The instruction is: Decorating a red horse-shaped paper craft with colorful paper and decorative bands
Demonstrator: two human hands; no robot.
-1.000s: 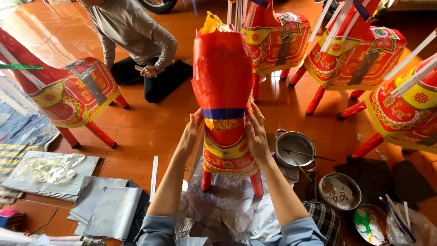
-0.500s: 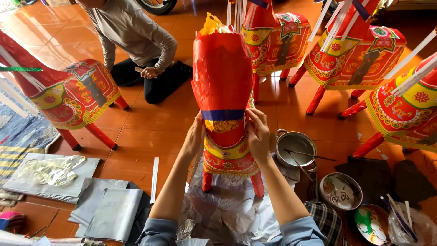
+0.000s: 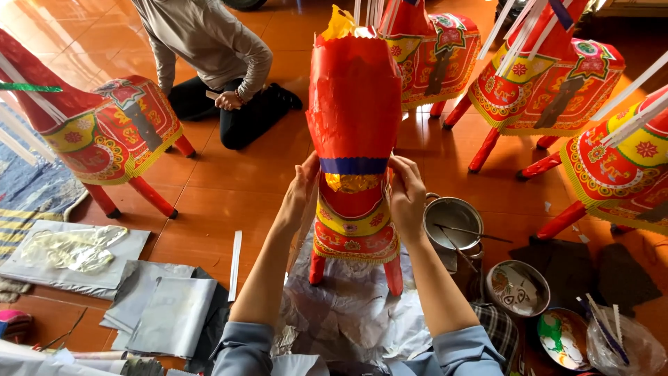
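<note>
Orange tile floor (image 3: 229, 188): left hand (image 3: 304, 186) and right hand (image 3: 407, 198) press flat on red paper horse (image 3: 353, 139), smoothing wrap; next probably needs careful, even pressure.

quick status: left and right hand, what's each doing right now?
Left hand: open, fingers flat against the left side of the red paper horse, near its blue band.
Right hand: open, fingers pressed on the horse's right side, same height.
</note>
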